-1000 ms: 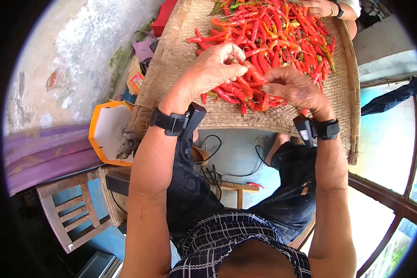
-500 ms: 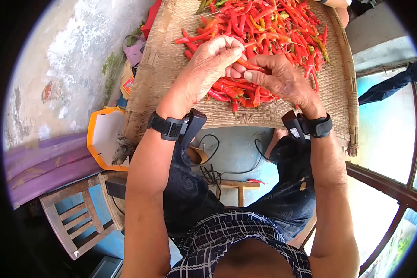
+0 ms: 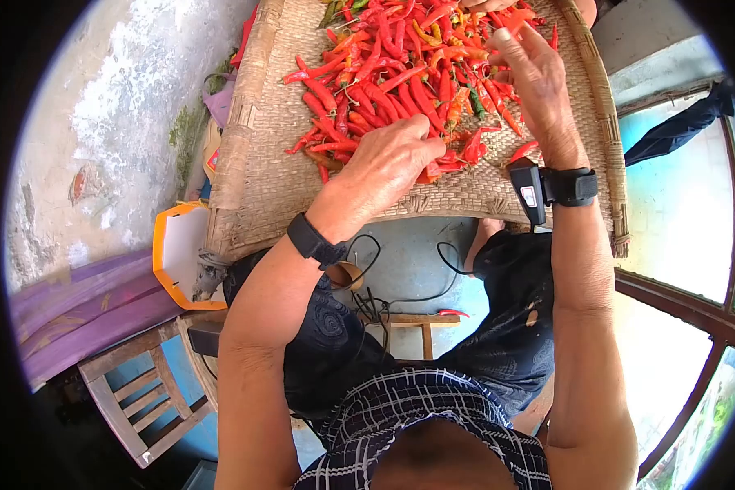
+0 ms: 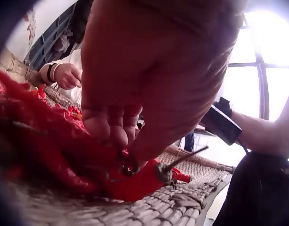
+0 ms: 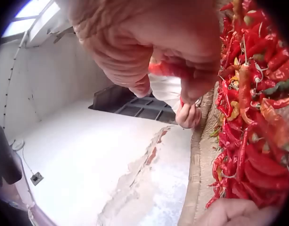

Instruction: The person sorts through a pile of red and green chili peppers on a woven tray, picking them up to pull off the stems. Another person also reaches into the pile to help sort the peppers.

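Note:
Red chillies (image 3: 400, 82) lie heaped on a woven tray (image 3: 261, 171), with a few green and yellow ones among them. At the heap's near edge, the left hand (image 3: 380, 167) points down, its thumb and fingertips pinching a red chilli; the left wrist view shows this hand (image 4: 149, 80) close above chillies (image 4: 130, 186) and a stem. Raised over the heap's right side is the right hand (image 3: 541, 90), fingers bent. In the right wrist view this hand (image 5: 149, 42) holds a red chilli (image 5: 170, 69) between fingers and thumb.
Another person's hand (image 3: 486, 4) is at the tray's far side, also visible in the left wrist view (image 4: 67, 76). An orange-rimmed box (image 3: 180, 253) stands left of the tray, above a wooden chair (image 3: 151, 396). Cables (image 3: 371, 306) lie below the tray.
The hands were together around a chilli and are now apart. The right hand has moved forward and right; the left has come down to the heap's near edge. The head view has shifted slightly.

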`<control>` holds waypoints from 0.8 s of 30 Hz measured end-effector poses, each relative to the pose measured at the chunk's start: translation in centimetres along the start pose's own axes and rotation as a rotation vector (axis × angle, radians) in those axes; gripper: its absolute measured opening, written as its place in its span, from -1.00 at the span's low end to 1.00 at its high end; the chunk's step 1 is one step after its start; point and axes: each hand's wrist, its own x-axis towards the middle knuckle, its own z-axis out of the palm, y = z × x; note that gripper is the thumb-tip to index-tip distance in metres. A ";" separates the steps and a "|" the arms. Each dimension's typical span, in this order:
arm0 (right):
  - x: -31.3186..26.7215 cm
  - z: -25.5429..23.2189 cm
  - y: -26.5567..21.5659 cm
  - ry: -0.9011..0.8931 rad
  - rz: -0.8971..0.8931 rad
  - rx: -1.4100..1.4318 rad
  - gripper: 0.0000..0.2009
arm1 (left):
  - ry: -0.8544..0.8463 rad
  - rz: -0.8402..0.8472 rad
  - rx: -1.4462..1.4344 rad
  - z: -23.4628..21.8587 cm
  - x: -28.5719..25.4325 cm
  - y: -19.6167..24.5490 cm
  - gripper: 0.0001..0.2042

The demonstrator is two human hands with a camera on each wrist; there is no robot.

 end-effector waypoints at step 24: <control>-4.4 4.6 0.7 -0.490 -0.067 -0.187 -0.68 | 0.111 -0.411 -0.345 -3.8 -0.3 -2.0 -0.84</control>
